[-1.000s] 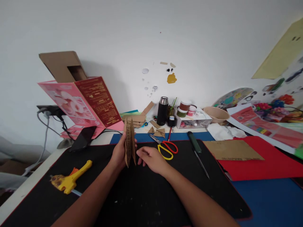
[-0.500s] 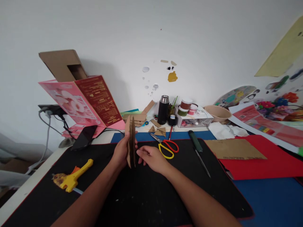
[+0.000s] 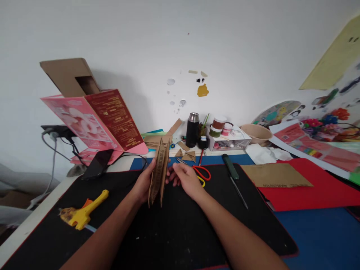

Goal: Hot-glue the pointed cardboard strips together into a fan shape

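My left hand [image 3: 144, 183] grips a cardboard piece [image 3: 159, 172] upright above the black mat. It is made of tall panels standing side by side with a narrow gap between them, and printing shows on the inner face. Just to its right is my right hand [image 3: 182, 178], fingers loosely curled and a little apart, with nothing visible in them. Its fingertips come close to the right panel; whether they touch I cannot tell. Behind my right hand lie scissors [image 3: 203, 173] with red and yellow handles, partly hidden by it.
A yellow glue gun [image 3: 84, 214] lies on the left of the mat [image 3: 165, 243]. To the right are a green-handled knife [image 3: 231, 167], a flat cardboard sheet [image 3: 277, 175] and red paper [image 3: 312, 198]. A black flask [image 3: 192, 131] and paint jars [image 3: 218, 123] stand behind.
The cardboard piece has turned and its panels have spread, so the printed inner face now shows. My right hand has moved slightly up and now covers more of the scissors. The view has shifted slightly.
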